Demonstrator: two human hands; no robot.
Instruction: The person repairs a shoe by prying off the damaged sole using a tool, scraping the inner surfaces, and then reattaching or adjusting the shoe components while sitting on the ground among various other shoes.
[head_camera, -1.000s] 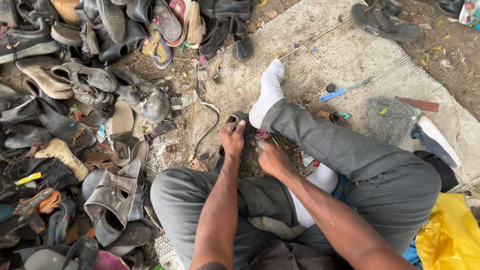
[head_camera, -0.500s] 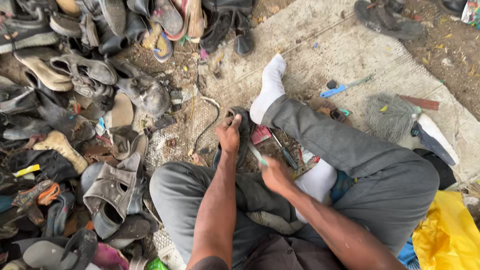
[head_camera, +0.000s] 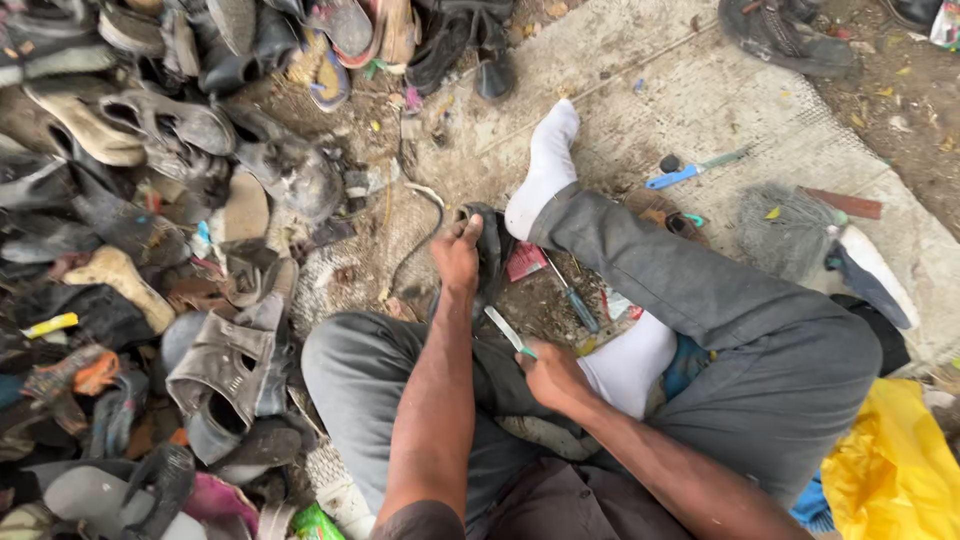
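Left hand (head_camera: 457, 250) grips a dark, worn shoe (head_camera: 490, 255), fingers curled over its scuffed upper, pinning it to the gritty ground just beside the white-socked foot (head_camera: 545, 170). Right hand (head_camera: 548, 372) is closed round a slim tool (head_camera: 508, 330) with a pale flat blade and green handle, held near the grey-trousered knee, apart from the shoe. Heaped sandals (head_camera: 150, 250), rubbery and dusty, lie left; a blue-handled screwdriver (head_camera: 690, 172) rests on rough concrete.
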